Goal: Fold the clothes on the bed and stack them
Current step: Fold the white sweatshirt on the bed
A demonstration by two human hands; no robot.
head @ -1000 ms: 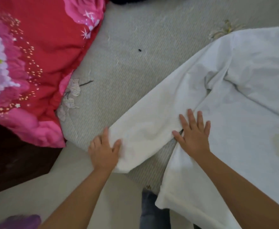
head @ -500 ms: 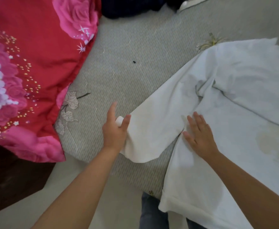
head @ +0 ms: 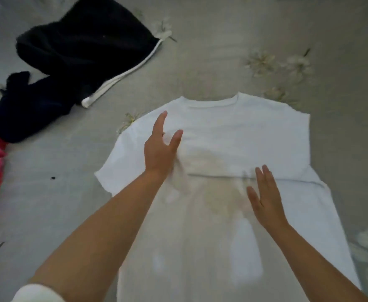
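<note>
Hands first: left hand (head: 160, 149) and right hand (head: 264, 198) both spread flat, gripping nothing, over the chest of the white T-shirt (head: 233, 136) lying on the bed (head: 200, 51). Soft, light, limp cloth; probably best pinched at sleeve edges or hem. Long axis away from the hands, collar farthest. Beyond the left hand, a dark garment (head: 76, 53).

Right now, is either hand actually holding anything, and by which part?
Nothing is held. The left hand and the right hand are both open with straight fingers over the white T-shirt, which lies spread on the bed.
</note>
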